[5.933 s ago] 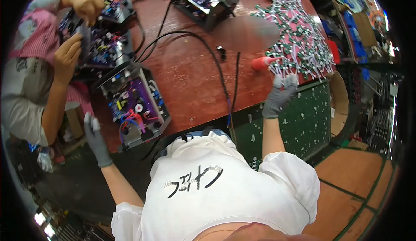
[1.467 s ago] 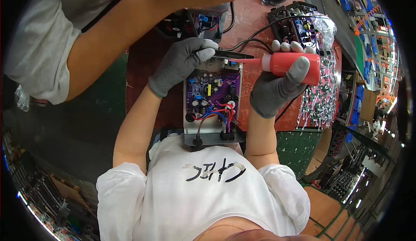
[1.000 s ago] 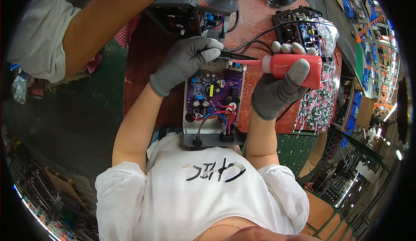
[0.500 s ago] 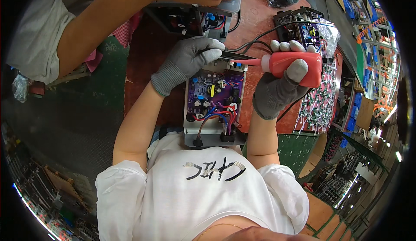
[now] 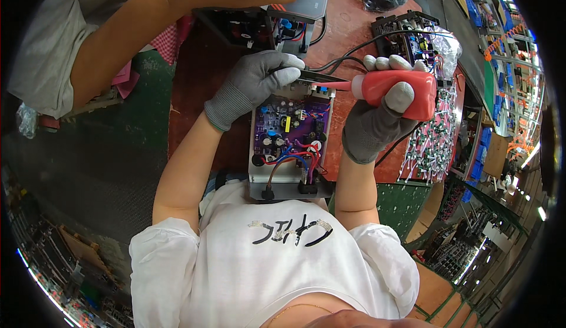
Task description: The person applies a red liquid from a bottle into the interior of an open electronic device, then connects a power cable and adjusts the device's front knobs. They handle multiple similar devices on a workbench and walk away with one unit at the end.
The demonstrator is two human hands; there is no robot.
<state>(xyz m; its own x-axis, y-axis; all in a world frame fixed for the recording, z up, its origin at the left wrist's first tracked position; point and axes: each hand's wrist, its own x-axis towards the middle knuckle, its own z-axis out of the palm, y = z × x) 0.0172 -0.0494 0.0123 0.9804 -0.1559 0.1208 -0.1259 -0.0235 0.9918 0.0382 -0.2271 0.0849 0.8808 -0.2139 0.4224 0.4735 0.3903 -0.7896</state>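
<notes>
Right hand [image 5: 380, 124], gloved, closed around the red electric screwdriver [image 5: 398, 87], its bit pointing left to the far edge of the purple circuit board [image 5: 290, 130]. Left hand [image 5: 250, 86], gloved, fingers curled, pinching the bit at its tip. The board sits in a metal tray [image 5: 283, 185] at the near edge of the desk [image 5: 200, 80]. Compared with half a second earlier, both hands are unchanged. Another person's forearm [image 5: 147, 24] crosses the far left corner; component bundles [image 5: 436, 139] crowd the right edge.

An electronics assembly workshop — circuit boards [image 5: 292, 128], loose components [image 5: 433, 145], stocked parts shelves [image 5: 501, 45] around a red workbench [image 5: 348, 21]
</notes>
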